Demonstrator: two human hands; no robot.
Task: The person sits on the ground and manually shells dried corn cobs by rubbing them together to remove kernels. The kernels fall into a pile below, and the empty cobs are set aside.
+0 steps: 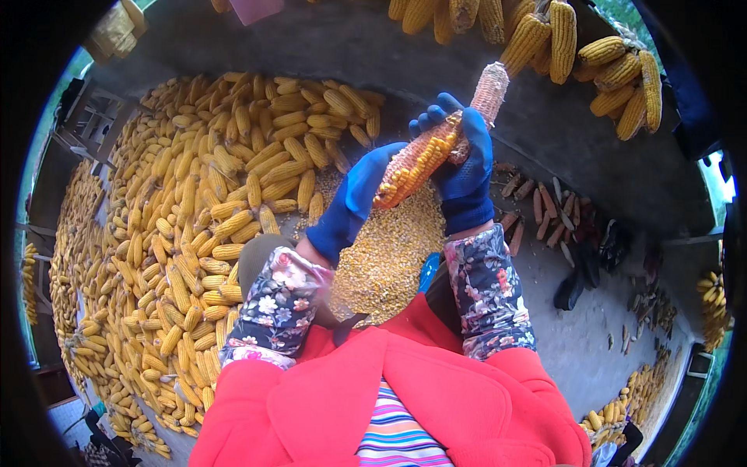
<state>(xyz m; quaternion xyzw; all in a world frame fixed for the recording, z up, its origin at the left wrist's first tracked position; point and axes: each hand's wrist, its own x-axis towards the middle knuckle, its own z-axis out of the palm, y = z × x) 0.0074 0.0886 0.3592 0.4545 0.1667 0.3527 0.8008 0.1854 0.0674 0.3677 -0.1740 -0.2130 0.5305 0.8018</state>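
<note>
A partly shelled corn cob (417, 160) lies slanted between my hands, with a band of orange kernels left along it and bare rows beside them. My left hand (365, 181), in a blue work glove, grips its lower end. My right hand (470, 166), gloved the same way, closes around a bare corn cob (490, 90) that is pressed against the kernelled one. Blue fingertips show behind the two cobs; which hand they belong to is hard to tell. Below my hands, a heap of loose corn kernels (385, 251) spreads on the floor between my legs.
A large pile of unshelled corn ears (192, 233) covers the floor at left. Bare cobs (548, 204) and dark shoes (575, 280) lie at right on the concrete floor (560, 344). Bunches of corn (618, 76) hang along the wall ahead. Something blue (429, 271) touches the kernel heap.
</note>
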